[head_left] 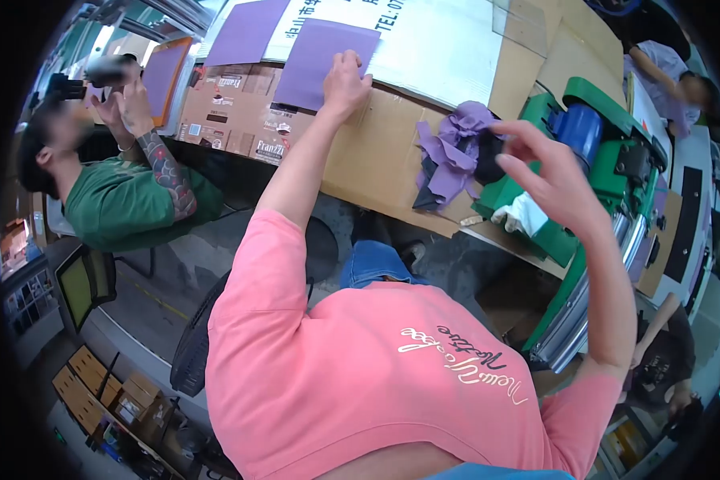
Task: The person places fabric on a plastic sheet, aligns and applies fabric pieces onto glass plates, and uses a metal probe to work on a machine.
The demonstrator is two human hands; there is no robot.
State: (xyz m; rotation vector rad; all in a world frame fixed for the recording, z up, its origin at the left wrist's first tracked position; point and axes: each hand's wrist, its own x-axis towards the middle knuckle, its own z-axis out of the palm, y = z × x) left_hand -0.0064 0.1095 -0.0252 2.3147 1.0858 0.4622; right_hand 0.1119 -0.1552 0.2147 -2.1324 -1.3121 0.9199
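My left hand rests on the right part of a flat purple sheet, fingers bent and touching its top, thumb apart from them. The sheet lies partly on a white printed board and partly over brown cardboard. A second purple sheet lies farther left. My right hand is raised beside a crumpled heap of purple paper, thumb and forefinger spread apart. Just past its fingertips is something black; whether they touch it is hard to see.
A green machine with a blue motor and metal rollers stands at right, a white cloth on it. A person in a green shirt sits at left. Other people are at far right. A chair stands lower left.
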